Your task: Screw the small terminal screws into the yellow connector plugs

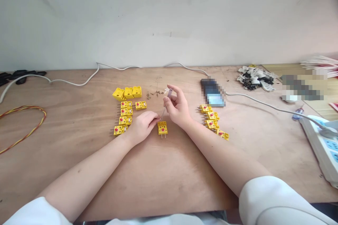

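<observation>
My right hand (178, 108) is closed around the handle of a small screwdriver (163, 112), its shaft slanting down to the left. At the shaft's lower end, the fingertips of my left hand (144, 126) are pinched together; whatever they hold is too small to make out. Just below the fingertips, a yellow two-pin plug (162, 128) with a red centre lies on the table, its pins towards me. Similar yellow plug halves (125, 111) form a column left of my left hand. More yellow plug halves (212, 124) lie in a slanting row beyond my right forearm.
Yellow covers (128, 92) and loose screws (157, 93) lie behind my hands. At the back right are a phone (213, 92) and a pile of black and white parts (255, 78). A power strip (322, 147) stands far right; red-yellow wire (31, 132) loops at left.
</observation>
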The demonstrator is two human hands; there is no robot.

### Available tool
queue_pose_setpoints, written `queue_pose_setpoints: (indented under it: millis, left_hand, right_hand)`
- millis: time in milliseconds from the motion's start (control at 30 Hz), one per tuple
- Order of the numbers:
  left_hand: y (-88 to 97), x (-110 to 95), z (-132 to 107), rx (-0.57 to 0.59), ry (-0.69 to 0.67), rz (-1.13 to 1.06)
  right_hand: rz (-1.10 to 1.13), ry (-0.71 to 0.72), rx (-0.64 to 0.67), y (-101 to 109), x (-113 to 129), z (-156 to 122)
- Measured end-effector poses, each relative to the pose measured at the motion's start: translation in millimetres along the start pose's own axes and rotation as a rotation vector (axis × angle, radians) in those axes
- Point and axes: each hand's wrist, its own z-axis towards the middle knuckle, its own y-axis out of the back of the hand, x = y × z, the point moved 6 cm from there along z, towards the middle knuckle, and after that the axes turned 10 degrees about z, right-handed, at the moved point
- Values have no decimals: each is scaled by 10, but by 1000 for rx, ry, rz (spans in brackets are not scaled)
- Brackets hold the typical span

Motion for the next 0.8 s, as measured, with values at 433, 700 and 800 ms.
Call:
queue_pose_setpoints:
  millis: [433, 700, 800]
  left_hand:
    - [-86, -104, -36, 32, -92, -28]
    - [-73, -16, 46, 67, 16, -120]
    - [-71, 11, 54, 59, 59, -157]
  right_hand:
    - [-213, 155, 63, 7, 211, -340]
    - [-215, 186, 14, 30, 107, -536]
    - [-233, 193, 55, -14, 98, -542]
